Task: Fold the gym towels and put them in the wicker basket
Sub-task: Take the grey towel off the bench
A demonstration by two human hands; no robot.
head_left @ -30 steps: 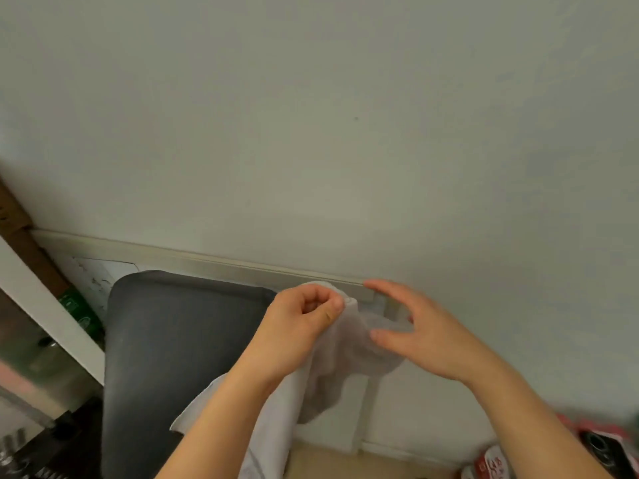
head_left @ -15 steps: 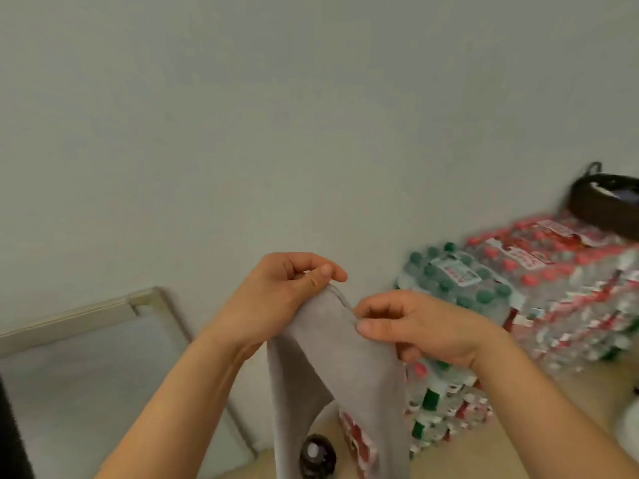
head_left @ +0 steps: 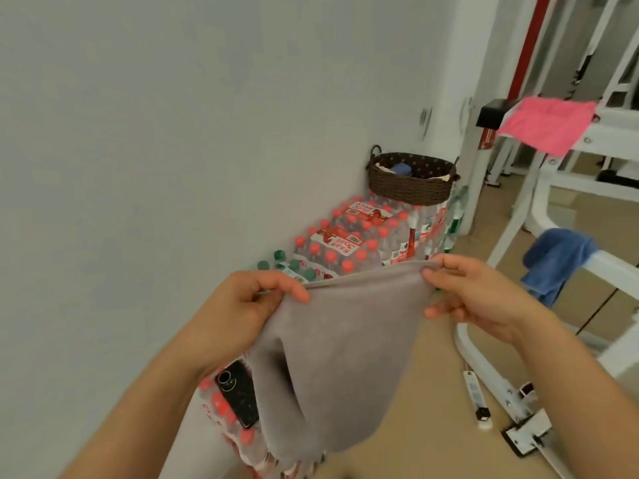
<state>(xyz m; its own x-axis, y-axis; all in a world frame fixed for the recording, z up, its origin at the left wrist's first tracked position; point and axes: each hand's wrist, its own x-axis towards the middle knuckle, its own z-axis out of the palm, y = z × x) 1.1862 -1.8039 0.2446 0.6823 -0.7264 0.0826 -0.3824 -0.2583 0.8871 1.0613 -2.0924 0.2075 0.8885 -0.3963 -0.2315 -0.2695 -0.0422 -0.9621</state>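
As hands [head_left: 242, 312] [head_left: 484, 302] pinch, towel [head_left: 345, 347] (grey) hangs.

My left hand [head_left: 249, 305] and right hand [head_left: 480, 299] are bare, and both forearms are bare too, uncovered skin from the wrists to the near edge of view (left arm at the near left, right arm at the near right).

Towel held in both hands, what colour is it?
The towel is plain grey, clearest in the head view.
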